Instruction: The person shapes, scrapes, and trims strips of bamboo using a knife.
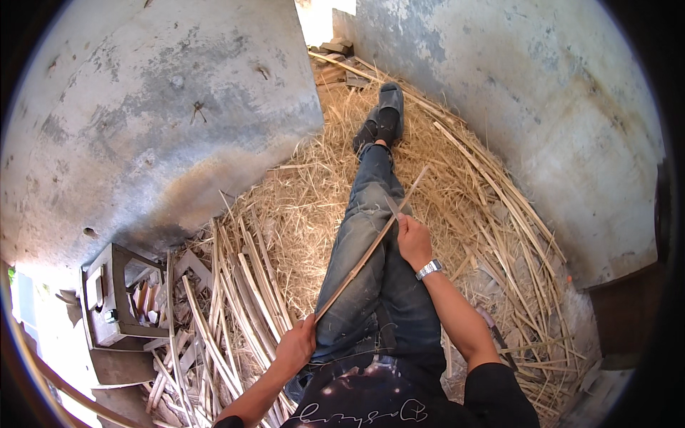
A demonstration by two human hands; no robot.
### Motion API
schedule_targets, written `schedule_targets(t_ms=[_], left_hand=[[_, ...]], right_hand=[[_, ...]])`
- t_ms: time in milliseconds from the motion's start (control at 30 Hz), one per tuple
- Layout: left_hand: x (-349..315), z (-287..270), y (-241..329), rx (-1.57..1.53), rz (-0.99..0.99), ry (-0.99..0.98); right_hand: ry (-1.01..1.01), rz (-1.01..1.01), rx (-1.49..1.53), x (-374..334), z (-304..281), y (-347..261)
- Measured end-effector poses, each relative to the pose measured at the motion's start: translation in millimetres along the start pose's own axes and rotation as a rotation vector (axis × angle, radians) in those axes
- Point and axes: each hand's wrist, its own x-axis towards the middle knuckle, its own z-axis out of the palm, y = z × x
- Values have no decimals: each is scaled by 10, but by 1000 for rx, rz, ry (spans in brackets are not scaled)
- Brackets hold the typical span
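Observation:
A long, thin bamboo strip slants across my outstretched legs, its far end over my shins. My left hand is closed around its near end, by my left hip. My right hand, with a metal watch on the wrist, is closed above my knee on a knife, whose short grey blade points up and left against the strip. The knife's handle is hidden inside my fist. Whether those fingers also press on the strip, I cannot tell.
Split bamboo strips lie in a bundle on my left, and more long strips lean along the right wall. Shavings cover the floor around my legs. A broken box-like casing stands at the left. Bare walls rise on both sides.

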Motion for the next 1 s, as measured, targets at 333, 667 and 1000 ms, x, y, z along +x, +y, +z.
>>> schedule_targets(t_ms=[333,667,1000], left_hand=[[178,-137,-67,-58,17,-96],[354,-410,-139,-460,-257,-348],[601,-333,-13,-557,-229,-303]], right_hand=[[-547,-52,280,-621,-148,-539],[252,798,446,-920,-536,1697],[195,1034,-263,-2795,-812,3858]])
